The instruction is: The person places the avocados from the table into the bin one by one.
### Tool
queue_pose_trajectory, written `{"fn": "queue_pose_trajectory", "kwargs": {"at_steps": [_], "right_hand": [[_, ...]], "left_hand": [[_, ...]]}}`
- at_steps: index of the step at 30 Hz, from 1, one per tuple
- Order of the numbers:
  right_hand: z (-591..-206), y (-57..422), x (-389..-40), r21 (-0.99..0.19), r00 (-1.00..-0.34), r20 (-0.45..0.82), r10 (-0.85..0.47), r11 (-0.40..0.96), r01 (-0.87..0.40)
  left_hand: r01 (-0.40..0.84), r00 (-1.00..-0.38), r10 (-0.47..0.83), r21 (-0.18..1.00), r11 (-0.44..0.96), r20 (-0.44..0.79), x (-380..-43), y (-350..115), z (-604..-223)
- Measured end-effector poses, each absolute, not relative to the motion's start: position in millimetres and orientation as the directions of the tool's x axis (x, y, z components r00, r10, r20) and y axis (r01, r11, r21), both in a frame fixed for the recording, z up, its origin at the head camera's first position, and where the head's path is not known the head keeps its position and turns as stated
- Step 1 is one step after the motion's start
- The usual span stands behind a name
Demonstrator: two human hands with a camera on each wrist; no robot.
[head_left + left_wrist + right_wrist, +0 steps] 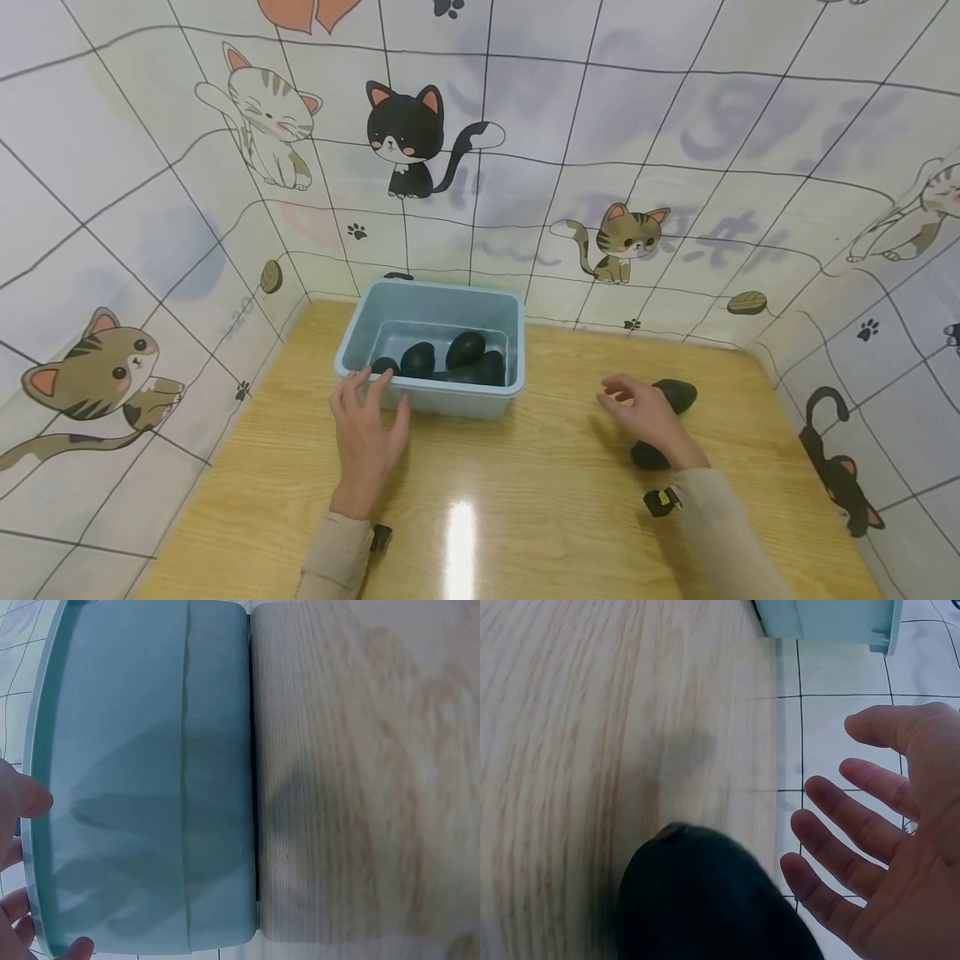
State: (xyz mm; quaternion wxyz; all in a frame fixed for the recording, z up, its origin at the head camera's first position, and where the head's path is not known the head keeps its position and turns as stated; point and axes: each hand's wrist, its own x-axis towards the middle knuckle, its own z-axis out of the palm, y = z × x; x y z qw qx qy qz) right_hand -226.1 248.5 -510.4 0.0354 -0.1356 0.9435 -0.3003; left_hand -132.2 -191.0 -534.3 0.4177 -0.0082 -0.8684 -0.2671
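Note:
My left hand point(369, 437) is at the front left of a light blue plastic bin point(517, 333), fingers spread and loosely bent at its rim. In the left wrist view its thumb point(34, 799) overlaps the rim, while other fingers partly disappear behind it. Several dark avocados point(417, 360) lie inside the bin, partly hidden by the front wall. To the right, my right hand point(645, 417) hovers with nothing in its grasp, fingers apart. Just beyond it lies an avocado point(678, 395); another avocado point(649, 455) is partly covered by the wrist.
The wooden table point(555, 500) meets walls of printed cat-pattern sheeting point(525, 183) at the back and both sides. The bin stands near the back wall, left of the middle. Small black devices point(660, 502) are strapped at both wrists.

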Motion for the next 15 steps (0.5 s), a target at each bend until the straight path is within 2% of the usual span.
{"fn": "queue_pose_trajectory", "kwargs": {"at_steps": [10,15], "right_hand": [[-515.9,257.4,-219.9,-0.581,-0.968,-0.037,-0.248,0.794,-0.182],[-520.0,261.3,-217.0,-0.578,-0.968,-0.046,-0.248,0.797,-0.177]], "left_hand": [[0.232,-0.666,-0.206,0.461,0.857,0.717,-131.8,-191.3,-534.1],[0.243,-0.65,-0.2,0.45,0.859,0.733,-132.9,-190.8,-534.5]]}}
